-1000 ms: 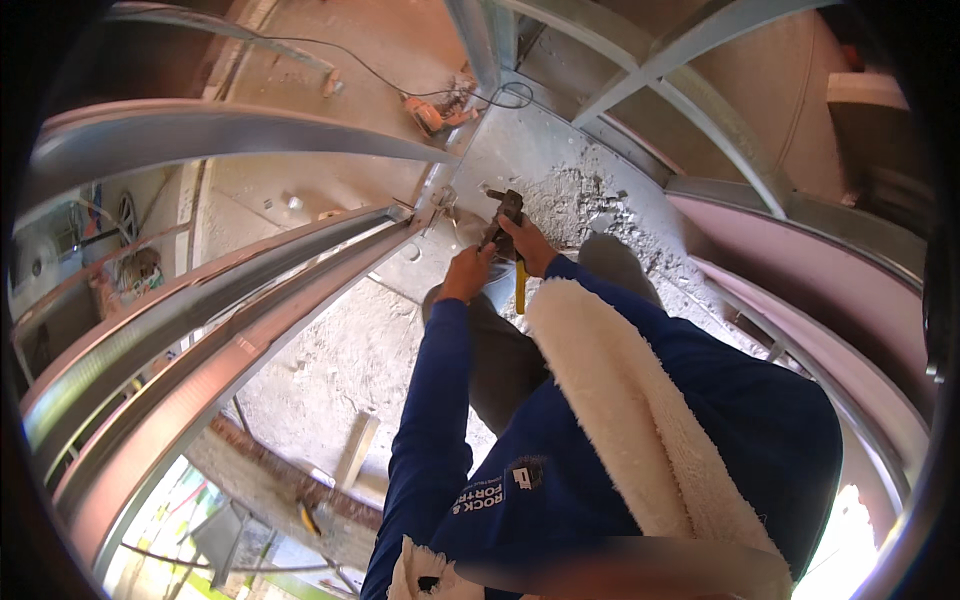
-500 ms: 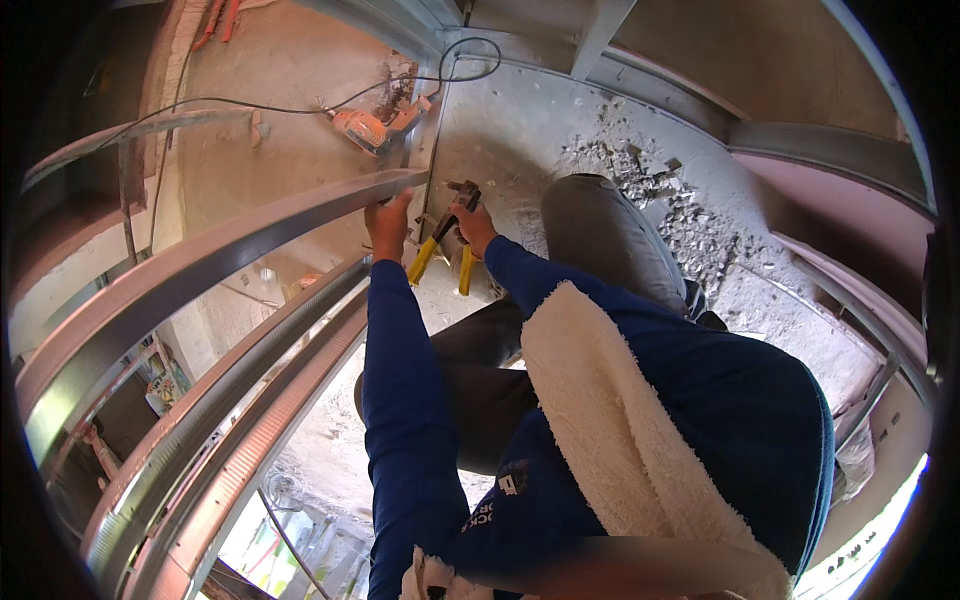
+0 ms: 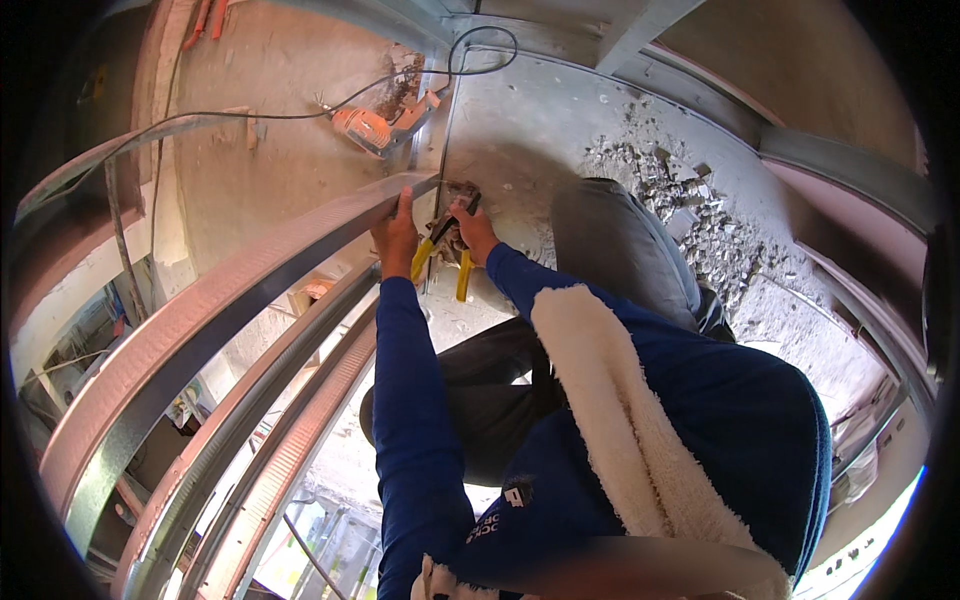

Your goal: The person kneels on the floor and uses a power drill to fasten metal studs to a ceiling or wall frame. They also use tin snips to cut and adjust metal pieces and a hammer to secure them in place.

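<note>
With my left hand (image 3: pixel 397 240) I grip a long metal stud (image 3: pixel 250 245) close to its far end, one finger lying up along its side. My right hand (image 3: pixel 477 232) is closed round yellow-handled metal snips (image 3: pixel 464 276), whose handles stand apart. The snips' dark head is just right of the stud's end. Whether the jaws touch the metal, I cannot tell. The stud runs down to the lower left, above more metal studs (image 3: pixel 285 465).
An orange power drill (image 3: pixel 365 128) lies beyond the stud's end, its black cord (image 3: pixel 260 115) looping across the floor. Broken rubble (image 3: pixel 700 205) is scattered to the right of my knee (image 3: pixel 620 240). Metal framing (image 3: pixel 840 160) borders the right side.
The stud has turned a little and shows more of its broad face. My left hand has shifted slightly on it, with a finger straighter. The whole view has moved a little.
</note>
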Available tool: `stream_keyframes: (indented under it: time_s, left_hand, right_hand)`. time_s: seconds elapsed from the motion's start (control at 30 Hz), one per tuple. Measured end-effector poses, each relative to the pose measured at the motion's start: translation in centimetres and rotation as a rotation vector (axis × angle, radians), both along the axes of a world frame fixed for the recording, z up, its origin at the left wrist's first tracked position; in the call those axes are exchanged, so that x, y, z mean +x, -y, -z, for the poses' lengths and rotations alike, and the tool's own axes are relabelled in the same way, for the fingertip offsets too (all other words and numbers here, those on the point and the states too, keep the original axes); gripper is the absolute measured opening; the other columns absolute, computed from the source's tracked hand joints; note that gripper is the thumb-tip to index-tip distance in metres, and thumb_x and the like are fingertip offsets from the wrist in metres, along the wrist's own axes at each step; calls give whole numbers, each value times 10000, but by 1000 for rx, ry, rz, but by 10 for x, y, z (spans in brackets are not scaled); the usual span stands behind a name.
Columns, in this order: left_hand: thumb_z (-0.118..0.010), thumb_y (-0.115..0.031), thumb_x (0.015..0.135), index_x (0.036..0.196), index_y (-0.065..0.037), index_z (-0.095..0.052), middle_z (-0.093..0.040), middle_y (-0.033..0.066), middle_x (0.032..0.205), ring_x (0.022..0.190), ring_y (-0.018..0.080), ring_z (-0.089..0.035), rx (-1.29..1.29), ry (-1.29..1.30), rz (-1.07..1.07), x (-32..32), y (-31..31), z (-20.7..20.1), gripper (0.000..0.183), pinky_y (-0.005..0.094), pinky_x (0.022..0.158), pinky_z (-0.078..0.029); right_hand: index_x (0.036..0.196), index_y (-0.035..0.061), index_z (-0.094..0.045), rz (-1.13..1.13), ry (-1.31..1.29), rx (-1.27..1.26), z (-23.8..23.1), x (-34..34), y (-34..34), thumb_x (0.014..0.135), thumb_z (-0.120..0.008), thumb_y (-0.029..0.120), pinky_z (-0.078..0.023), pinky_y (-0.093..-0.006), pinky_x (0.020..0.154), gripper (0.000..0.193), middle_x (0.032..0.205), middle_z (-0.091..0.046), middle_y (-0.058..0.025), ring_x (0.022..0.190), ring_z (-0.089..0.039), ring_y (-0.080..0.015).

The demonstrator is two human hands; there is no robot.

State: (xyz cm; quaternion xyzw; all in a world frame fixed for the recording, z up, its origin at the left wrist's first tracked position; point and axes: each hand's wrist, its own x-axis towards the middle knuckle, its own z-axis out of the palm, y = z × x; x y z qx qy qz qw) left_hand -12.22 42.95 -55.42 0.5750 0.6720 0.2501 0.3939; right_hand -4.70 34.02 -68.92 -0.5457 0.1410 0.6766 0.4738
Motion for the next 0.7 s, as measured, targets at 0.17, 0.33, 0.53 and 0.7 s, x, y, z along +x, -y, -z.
stream_keyframes:
  time_s: [0.17,0.33,0.53,0.7]
  left_hand:
    - [-709,-354,952,1155,65,-683,-713,186,1142,1053,274,-663,-116,-63,-31,3,1,-10,466,363,945,-486]
    - [-694,-360,960,1169,65,-684,-723,193,1144,1065,278,-672,-103,-75,20,8,-1,-23,474,363,950,-489]
    - [-675,-352,972,1157,55,-695,-729,182,1142,1072,264,-671,-139,-44,32,7,-1,-23,448,354,959,-482]
    - [-673,-364,971,1154,42,-707,-727,179,1148,1097,267,-662,-136,11,32,2,-2,-16,447,358,987,-465]
  right_hand:
    - [1200,5,-570,-57,107,-116,5,-8,-5,883,-727,331,-515,-358,783,481,1026,-678,-111,867,-643,-217]
    - [1161,1,-565,-71,186,-93,-7,-8,-15,871,-723,318,-519,-367,712,458,955,-658,-135,802,-645,-249]
    - [1031,-4,-561,-32,-73,-145,-30,0,-29,872,-708,283,-524,-392,622,360,857,-649,-119,701,-646,-283]
    - [975,-24,-590,-122,395,-36,-29,-8,-25,872,-704,249,-530,-405,664,313,873,-679,-141,739,-662,-282]
